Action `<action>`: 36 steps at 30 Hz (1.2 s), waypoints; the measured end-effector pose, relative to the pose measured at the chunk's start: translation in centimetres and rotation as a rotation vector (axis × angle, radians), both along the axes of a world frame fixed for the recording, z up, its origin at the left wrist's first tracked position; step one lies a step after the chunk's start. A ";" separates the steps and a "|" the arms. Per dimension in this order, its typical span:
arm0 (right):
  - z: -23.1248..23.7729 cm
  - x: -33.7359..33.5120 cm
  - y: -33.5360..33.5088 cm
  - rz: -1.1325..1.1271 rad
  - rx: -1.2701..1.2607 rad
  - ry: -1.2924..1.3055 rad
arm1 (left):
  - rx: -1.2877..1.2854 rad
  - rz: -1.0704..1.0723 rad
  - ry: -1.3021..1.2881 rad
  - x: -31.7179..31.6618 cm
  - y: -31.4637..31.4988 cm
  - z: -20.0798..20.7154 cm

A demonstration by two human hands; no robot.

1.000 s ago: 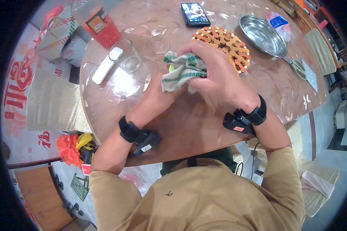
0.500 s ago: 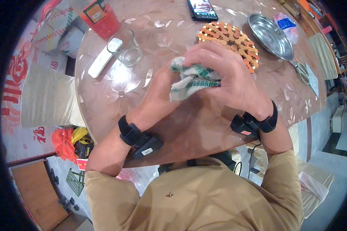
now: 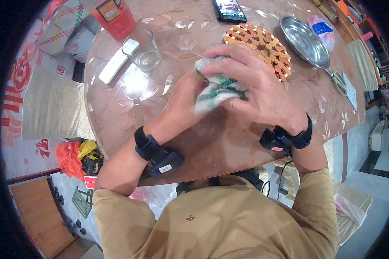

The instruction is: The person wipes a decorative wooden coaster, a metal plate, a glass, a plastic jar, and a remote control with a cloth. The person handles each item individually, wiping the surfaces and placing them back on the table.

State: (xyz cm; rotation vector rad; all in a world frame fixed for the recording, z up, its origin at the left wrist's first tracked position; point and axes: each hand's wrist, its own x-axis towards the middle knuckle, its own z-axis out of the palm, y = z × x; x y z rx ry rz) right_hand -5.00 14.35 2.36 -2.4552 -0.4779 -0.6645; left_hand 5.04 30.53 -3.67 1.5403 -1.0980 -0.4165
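Between my hands, above the near half of the table, is a crumpled white cloth (image 3: 214, 98) with green stripes. My left hand (image 3: 185, 96) is closed on its left side, with the fingers mostly hidden behind the cloth. From the right, my right hand (image 3: 261, 86) curls over it, fingers across the top and thumb underneath. Whether anything is wrapped inside the cloth cannot be seen. Just beyond my right hand lies a round trivet of brown wooden pieces (image 3: 263, 45).
Left of my hands stand a clear glass (image 3: 148, 60), a white slim box (image 3: 116, 67) and a red plastic container (image 3: 116, 23). At the far side lies a phone (image 3: 230, 11). To the right are a steel dish (image 3: 304, 42), scissors (image 3: 339, 82) and a plastic-wrapped packet (image 3: 322, 32).
My right hand's fingers have shifted over the cloth and spread apart somewhat. The cloth has turned and bunched differently between my hands. Other things on the table stay where they were.
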 end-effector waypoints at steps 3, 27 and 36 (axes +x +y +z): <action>0.1 -0.1 -0.3 -0.010 0.009 0.054 | 0.070 0.065 -0.155 -0.3 -0.1 0.6; 1.0 0.1 -1.8 0.154 0.206 0.156 | 0.077 -0.114 0.205 0.1 -0.1 1.3; -0.6 1.0 -1.5 -0.096 0.334 0.069 | -0.019 -0.234 0.424 -0.4 -0.6 0.4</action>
